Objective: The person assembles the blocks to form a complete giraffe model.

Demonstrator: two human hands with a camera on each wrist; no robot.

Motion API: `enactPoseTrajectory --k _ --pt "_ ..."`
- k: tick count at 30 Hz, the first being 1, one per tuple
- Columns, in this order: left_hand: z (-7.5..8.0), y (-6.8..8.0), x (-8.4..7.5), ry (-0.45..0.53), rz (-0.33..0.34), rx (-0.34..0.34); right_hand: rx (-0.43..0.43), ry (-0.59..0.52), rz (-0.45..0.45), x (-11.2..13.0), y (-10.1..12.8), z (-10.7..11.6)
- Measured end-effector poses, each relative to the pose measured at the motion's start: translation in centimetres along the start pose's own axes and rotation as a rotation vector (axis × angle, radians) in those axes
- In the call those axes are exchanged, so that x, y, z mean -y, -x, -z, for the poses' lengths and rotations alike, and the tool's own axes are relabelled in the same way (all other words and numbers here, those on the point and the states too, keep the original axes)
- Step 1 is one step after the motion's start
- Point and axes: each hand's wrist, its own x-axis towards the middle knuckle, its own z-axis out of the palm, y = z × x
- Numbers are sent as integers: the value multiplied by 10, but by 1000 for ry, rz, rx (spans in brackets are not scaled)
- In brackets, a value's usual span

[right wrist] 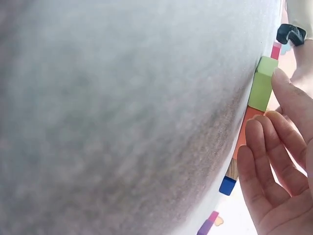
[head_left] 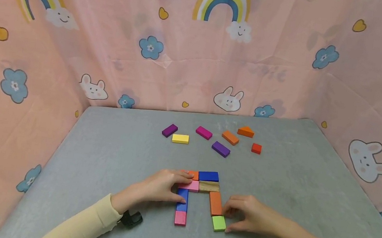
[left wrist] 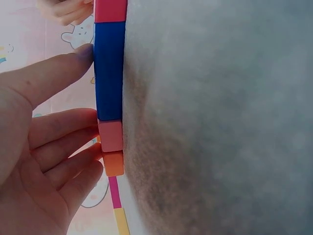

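The left hand (head_left: 162, 188) rests straight fingers on the pink block (head_left: 190, 185) and blue block (head_left: 182, 199), while the right hand (head_left: 245, 213), fingers relaxed, touches the orange block (head_left: 215, 203) and green block (head_left: 219, 223), which should be nudged gently so both columns stay flush on the grey table (head_left: 294, 178).

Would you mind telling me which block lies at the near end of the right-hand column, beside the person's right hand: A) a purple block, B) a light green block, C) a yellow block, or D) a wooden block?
B: the light green block ends the right column just below the orange block, with the right hand touching it.
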Motion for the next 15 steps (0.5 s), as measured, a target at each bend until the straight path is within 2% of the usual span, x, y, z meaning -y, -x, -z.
enactPoseTrajectory --k 8,15 --pt "0 0 0 -3 -7 -8 15 -30 -19 2 -2 1" --pt "-1 1 1 -16 -17 -13 25 -10 -22 2 -1 0"
